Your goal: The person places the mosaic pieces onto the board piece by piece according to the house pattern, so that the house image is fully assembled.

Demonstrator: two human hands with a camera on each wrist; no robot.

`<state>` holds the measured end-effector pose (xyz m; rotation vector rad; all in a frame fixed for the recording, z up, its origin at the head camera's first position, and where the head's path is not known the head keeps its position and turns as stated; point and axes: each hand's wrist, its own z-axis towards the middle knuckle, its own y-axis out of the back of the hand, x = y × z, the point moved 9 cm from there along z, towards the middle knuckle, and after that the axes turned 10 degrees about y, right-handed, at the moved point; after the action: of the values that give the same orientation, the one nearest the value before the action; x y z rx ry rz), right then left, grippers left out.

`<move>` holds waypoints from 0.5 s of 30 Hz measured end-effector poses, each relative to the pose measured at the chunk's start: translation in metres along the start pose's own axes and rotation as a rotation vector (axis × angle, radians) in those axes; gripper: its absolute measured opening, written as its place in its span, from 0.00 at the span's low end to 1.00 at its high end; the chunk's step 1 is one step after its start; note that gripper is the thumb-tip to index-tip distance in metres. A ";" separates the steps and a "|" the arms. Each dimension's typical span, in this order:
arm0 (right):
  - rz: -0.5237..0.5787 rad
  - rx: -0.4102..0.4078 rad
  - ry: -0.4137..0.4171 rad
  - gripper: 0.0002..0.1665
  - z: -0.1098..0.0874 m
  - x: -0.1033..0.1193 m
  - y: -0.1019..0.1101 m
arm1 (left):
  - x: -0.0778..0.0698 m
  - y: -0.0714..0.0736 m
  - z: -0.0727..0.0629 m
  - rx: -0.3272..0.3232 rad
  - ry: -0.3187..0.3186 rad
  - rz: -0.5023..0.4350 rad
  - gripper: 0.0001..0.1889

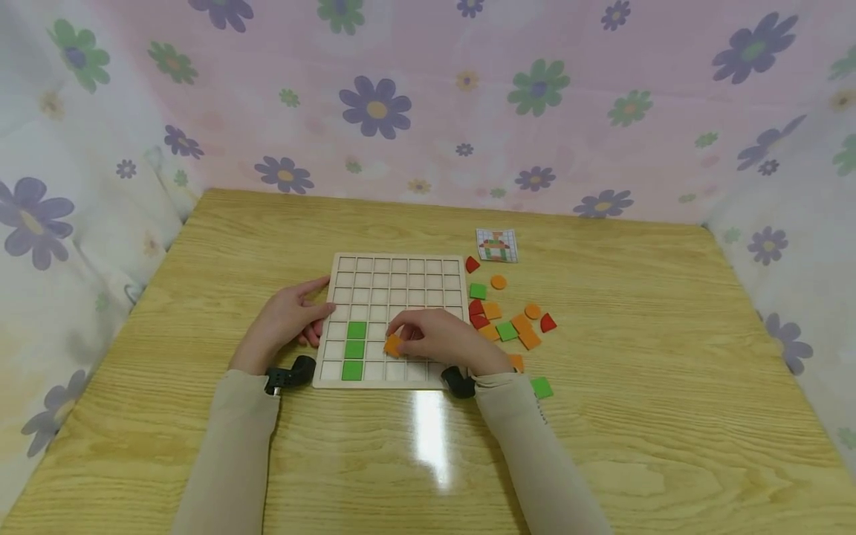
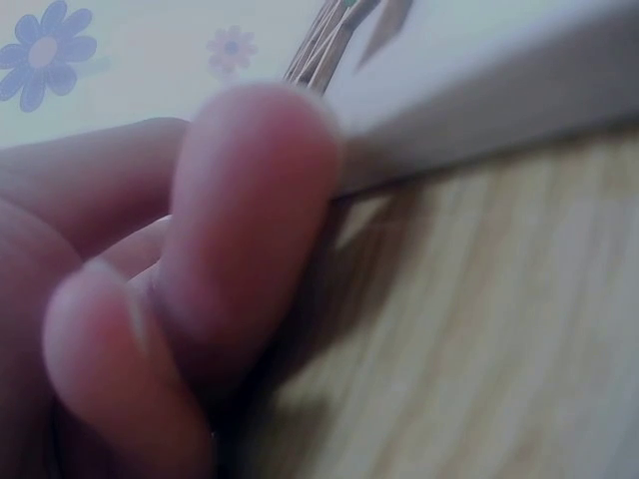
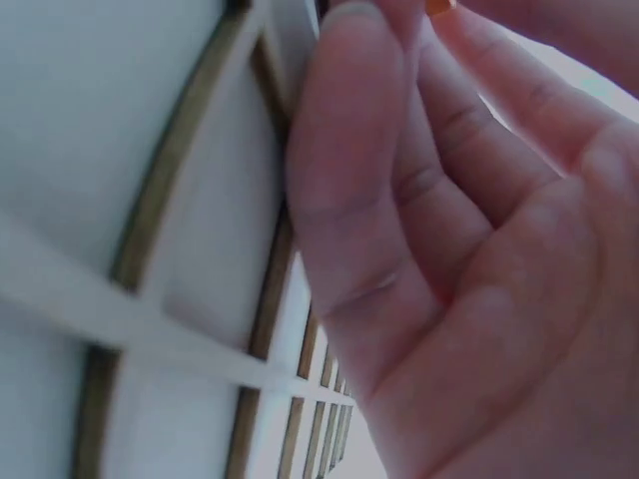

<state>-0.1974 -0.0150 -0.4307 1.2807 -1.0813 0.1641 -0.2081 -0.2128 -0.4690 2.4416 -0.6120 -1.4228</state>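
A wooden grid board (image 1: 399, 385) lies on the table, with three green square tiles (image 1: 355, 349) in one column near its left side. My left hand (image 1: 284, 319) holds the board's left edge, thumb at the rim and index finger stretched along it; curled fingers (image 2: 250, 220) show close up beside the board's side wall (image 2: 479, 120) in the left wrist view. Over the lower middle cells, my right hand (image 1: 435, 336) pinches an orange tile (image 1: 393, 346) between thumb and fingertips. Only an orange sliver (image 3: 439, 7) of that tile shows in the right wrist view.
Right of the board lie loose orange, red and green pieces, among them an orange disc (image 1: 498, 282), a red quarter-round piece (image 1: 548, 322) and a green square (image 1: 542, 387). A small pattern card (image 1: 497, 246) lies behind them. Flowered cloth (image 1: 428, 148) hangs along the table's back edge.
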 end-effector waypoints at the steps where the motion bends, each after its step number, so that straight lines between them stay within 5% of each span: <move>1: -0.004 0.006 0.002 0.11 0.000 0.001 -0.001 | 0.000 0.000 0.000 0.001 0.001 -0.007 0.34; 15: -0.110 0.050 0.017 0.11 0.007 0.018 -0.011 | -0.001 0.001 -0.001 0.009 0.002 -0.013 0.34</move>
<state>-0.1847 -0.0328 -0.4260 1.3778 -0.9950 0.1194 -0.2080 -0.2129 -0.4675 2.4577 -0.6039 -1.4261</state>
